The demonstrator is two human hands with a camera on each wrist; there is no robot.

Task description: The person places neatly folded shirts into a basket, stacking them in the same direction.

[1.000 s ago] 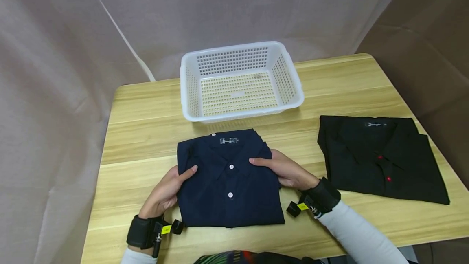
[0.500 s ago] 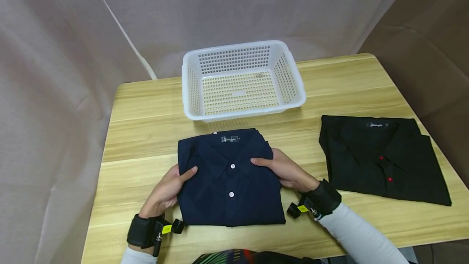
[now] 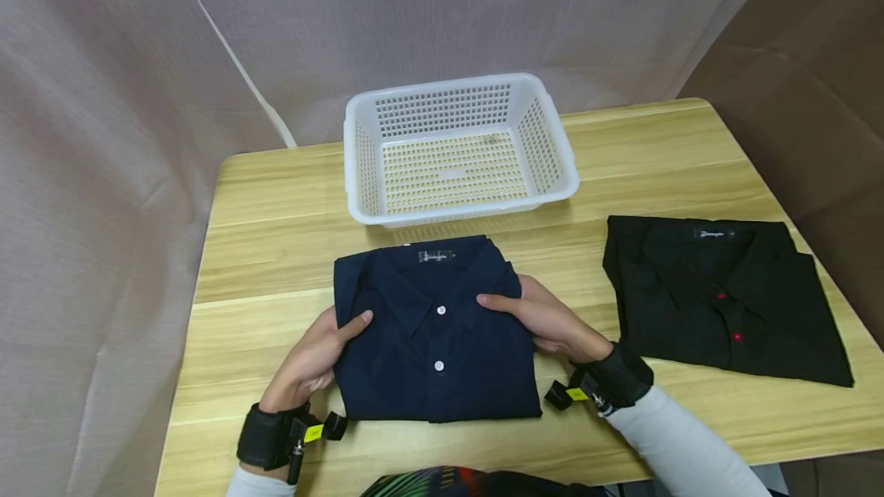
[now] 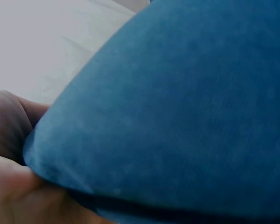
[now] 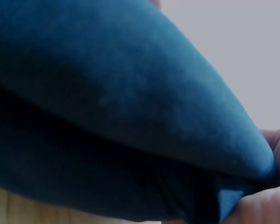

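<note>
A folded navy shirt [image 3: 407, 359] with white buttons is at the front middle of the table, collar toward the back. My left hand [image 3: 319, 351] grips its left edge, thumb on top and the other fingers hidden beneath. On the opposite edge my right hand [image 3: 549, 318] holds it the same way, thumb lying near the collar. Both wrist views are mostly filled by the cloth; in the left wrist view part of the left hand [image 4: 18, 186] meets the shirt's edge, and in the right wrist view the right hand [image 5: 266, 205] does likewise.
Behind the navy shirt stands a white perforated plastic basket [image 3: 464, 215] with nothing in it. A folded black shirt [image 3: 670, 328] with red buttons lies at the right of the wooden table [image 3: 255, 251]. Grey cloth [image 3: 414, 14] hangs behind the table's back edge.
The navy shirt's collar end has shifted slightly toward the basket, and the right hand has moved a little to the right with it. Both hands keep their grip.
</note>
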